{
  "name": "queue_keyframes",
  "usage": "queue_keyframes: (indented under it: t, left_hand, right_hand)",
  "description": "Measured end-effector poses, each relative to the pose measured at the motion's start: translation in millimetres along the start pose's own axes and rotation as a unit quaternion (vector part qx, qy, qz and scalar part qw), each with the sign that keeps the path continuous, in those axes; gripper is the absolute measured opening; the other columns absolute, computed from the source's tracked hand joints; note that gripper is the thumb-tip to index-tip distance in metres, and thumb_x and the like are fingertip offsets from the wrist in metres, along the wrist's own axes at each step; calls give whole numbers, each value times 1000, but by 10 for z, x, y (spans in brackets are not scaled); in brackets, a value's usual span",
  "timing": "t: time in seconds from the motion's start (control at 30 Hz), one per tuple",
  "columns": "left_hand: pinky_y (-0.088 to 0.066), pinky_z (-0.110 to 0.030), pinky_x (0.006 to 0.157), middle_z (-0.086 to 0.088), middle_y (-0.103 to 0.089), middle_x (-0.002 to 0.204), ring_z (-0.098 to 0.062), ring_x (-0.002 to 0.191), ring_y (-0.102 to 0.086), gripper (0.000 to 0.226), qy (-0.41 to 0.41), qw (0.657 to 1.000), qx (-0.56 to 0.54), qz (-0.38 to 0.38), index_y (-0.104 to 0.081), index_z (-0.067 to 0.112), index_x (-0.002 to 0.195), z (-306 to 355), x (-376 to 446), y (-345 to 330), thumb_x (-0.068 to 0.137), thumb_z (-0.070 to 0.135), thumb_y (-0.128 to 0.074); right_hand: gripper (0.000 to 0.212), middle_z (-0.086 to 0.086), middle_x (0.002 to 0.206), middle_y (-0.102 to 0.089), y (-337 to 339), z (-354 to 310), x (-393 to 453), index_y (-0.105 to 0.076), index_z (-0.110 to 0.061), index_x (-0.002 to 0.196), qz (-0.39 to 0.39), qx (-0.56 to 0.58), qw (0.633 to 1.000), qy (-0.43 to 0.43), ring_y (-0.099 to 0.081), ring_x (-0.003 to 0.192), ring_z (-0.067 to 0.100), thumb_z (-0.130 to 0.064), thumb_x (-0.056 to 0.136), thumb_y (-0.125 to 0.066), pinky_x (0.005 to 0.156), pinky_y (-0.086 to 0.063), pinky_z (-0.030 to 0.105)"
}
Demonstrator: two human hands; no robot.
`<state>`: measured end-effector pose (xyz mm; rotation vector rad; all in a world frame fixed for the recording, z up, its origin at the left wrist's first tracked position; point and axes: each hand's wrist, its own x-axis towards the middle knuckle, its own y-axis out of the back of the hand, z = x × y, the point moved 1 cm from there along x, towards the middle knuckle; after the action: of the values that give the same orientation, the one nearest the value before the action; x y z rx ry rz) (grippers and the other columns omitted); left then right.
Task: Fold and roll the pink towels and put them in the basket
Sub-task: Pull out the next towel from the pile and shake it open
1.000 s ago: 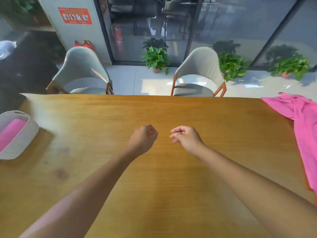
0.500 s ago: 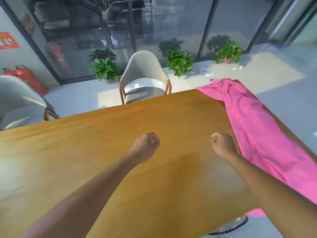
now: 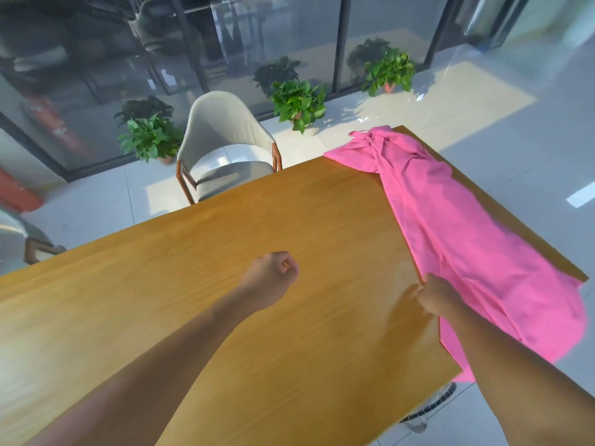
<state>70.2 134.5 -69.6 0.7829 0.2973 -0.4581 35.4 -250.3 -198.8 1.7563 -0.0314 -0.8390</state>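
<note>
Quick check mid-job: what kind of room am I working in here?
Probably an office lounge or meeting area: a long wooden table, a padded chair drawn up to it, and potted plants along glass walls.

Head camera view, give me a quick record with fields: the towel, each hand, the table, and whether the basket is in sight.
towel: pink towel lies unfolded along the table's right side, its near end hanging over the edge
right hand: right hand at the towel's near left edge, fingers curled; grip cannot be confirmed
left hand: left hand curled in a fist above the table, holding nothing
table: wooden table
basket: not in view
</note>
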Motion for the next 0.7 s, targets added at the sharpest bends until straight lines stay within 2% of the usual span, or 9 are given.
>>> queue_keyframes:
  t: [0.1,0.23,0.3,0.37,0.4,0.47,0.5,0.6,0.7]
  left_hand:
    - [-44,-33,48,8,-71,93,-32,78,-71,21,7,1000,-5,-3,-66,33,80,36,69,-35,85,31,-45]
    - [-44,-32,48,10,-71,92,-31,78,-71,21,8,1000,12,-5,-66,34,81,44,135,-81,90,28,-47]
    - [-44,-31,47,10,-71,92,-30,79,-72,21,11,1000,21,-9,-66,33,83,43,154,-107,91,28,-48]
    - [-43,-30,47,10,-71,94,-30,80,-72,20,15,999,28,-17,-66,33,85,40,167,-140,93,27,-48]
    - [-42,-29,47,9,-71,95,-29,81,-72,20,18,999,33,-19,-66,32,86,37,172,-158,94,26,-49]
    - [-41,-27,48,8,-71,97,-27,82,-72,19,26,999,40,-21,-66,31,86,16,191,-202,94,25,-50]
    - [-41,-27,49,8,-71,98,-28,83,-72,19,30,998,40,-24,-66,31,86,3,199,-224,94,25,-50]
    - [-40,-27,50,7,-72,98,-30,84,-72,19,36,998,41,-33,-66,30,87,-36,215,-312,95,25,-51]
    - [-40,-29,51,7,-73,94,-33,84,-72,20,41,998,32,-42,-67,31,85,-63,221,-417,95,24,-50]
  right_hand:
    - [43,14,134,-55,-35,20,91,-41,-4,141,10,8,1000,2,-58,117,29,-15,100,-46,82,-50,31]
    - [34,16,126,-59,-125,46,243,-51,-3,128,68,42,997,-21,-61,108,31,-23,101,-53,86,-53,36]
    - [39,17,127,-59,-163,42,284,-49,-2,131,115,79,989,-38,-63,105,32,-25,100,-57,82,-53,36]
    - [51,20,136,-54,-197,46,326,-43,-1,140,143,113,982,-56,-62,110,35,-24,98,-60,83,-52,38]
    - [46,19,134,-56,-210,42,348,-47,-2,136,149,112,981,-58,-62,105,33,-24,98,-61,79,-51,38]
    - [25,15,114,-65,-219,39,385,-58,-6,116,147,81,984,-52,-60,90,28,-25,99,-58,68,-46,33]
    - [21,13,107,-67,-217,36,400,-60,-7,109,141,68,986,-51,-61,90,28,-25,101,-55,68,-47,33]
    - [23,14,108,-67,-229,2,396,-60,-4,110,132,69,987,-63,-65,99,31,-24,102,-52,74,-53,35]
    - [10,12,110,-67,-239,-209,273,-60,-8,105,131,141,981,-34,-64,89,27,-14,99,-54,69,-52,34]
